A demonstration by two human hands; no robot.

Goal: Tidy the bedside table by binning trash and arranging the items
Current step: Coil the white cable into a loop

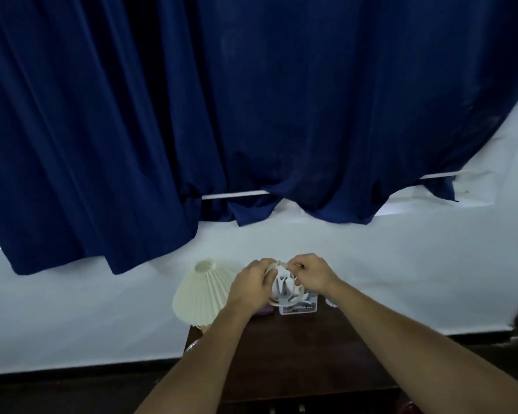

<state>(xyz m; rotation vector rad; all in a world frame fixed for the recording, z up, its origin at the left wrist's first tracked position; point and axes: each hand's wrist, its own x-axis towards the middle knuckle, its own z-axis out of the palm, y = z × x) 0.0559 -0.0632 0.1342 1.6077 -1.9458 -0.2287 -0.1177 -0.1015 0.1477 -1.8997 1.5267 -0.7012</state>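
Note:
Both my hands are raised over the far edge of the dark wooden bedside table (296,360). My left hand (250,289) and my right hand (310,274) together grip a coiled white cable (284,294), pinching its top between the fingers. The loops hang down between my hands. Behind the loops stands a white-and-blue box (299,307) against the wall. A cream pleated lamp shade (201,291) stands at the table's back left, just left of my left hand. A small purple thing (265,310) peeks out under my left hand.
A dark blue curtain (222,115) hangs above, over a white wall (401,279). A small white thing (331,302) lies right of the box, mostly hidden by my right forearm. A shiny ring-shaped object (191,345) sits at the table's left edge.

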